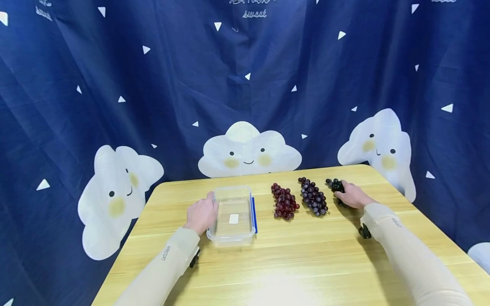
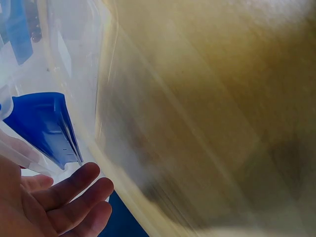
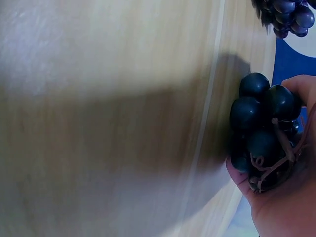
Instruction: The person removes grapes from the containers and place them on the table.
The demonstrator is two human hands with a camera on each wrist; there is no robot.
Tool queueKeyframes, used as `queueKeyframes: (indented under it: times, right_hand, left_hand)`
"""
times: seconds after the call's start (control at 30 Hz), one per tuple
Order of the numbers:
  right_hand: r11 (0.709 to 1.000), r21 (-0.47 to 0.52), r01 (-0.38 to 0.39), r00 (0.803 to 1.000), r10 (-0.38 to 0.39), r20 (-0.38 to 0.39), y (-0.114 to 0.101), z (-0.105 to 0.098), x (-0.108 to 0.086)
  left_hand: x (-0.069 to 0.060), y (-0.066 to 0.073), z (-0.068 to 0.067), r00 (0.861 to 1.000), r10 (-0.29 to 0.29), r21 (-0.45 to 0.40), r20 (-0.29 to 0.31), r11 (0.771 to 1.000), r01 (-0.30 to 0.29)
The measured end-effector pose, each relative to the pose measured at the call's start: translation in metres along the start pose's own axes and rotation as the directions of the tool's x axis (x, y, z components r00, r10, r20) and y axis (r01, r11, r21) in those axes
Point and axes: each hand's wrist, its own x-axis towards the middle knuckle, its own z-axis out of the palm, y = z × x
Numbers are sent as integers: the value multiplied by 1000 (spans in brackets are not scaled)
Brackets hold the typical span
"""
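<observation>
A clear rectangular plastic food container (image 1: 234, 238) with blue side flaps stands on the table, with a small white label on it. My left hand (image 1: 202, 213) holds its left rim; in the left wrist view the fingers (image 2: 74, 197) curve under a blue flap (image 2: 44, 126), and part of the hand shows blurrily through the clear wall. To the right, my right hand (image 1: 354, 195) grips a bunch of blackish-green grapes (image 3: 261, 118). Its fingers wrap round the fruit, and a brown stem faces the right wrist camera. How far the bunch is off the table I cannot tell.
Between the container and my right hand lie a bunch of red grapes (image 1: 285, 203) and a bunch of purple grapes (image 1: 314, 197). The light wooden table (image 1: 306, 255) ends at a dark blue curtain (image 1: 172, 85) printed with clouds.
</observation>
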Motion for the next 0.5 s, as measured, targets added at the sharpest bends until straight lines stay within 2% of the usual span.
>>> queueKeyframes:
  times: [0.2,0.5]
  right_hand:
    - [999,39,13,999,-15,50,-8,0,1]
    - [1000,9,17,999,-18,37,-10,3,1]
  left_hand:
    - [1,0,0,1000,0,4,3,1000,0]
    - [1,0,-1,1000,0,-1,8,1000,0]
